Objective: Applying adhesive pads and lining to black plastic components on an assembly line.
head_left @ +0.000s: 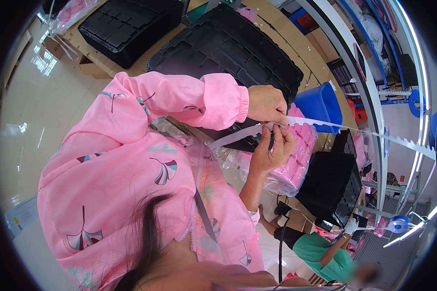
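One jacket (pixel 121 167), two hands (pixel 267 103) (pixel 275 149), white strip (pixel 235 137)

The scene is viewed from head height through the left one of two head-worn fisheye lenses, aimed down past the wearer's own body. The pink jacket (pixel 121 169) is taken in at very close range across the left and lower middle of the frame, with hair (pixel 148 233) brought in near the lower edge. The hands (pixel 268 104) are framed just right of centre, slightly farther off. The desk (pixel 303 56) is placed along the top; the room is shown tilted, with floor (pixel 31 109) at left and a lamp (pixel 412 226) at far right. Straight edges are bowed toward a dark rim.
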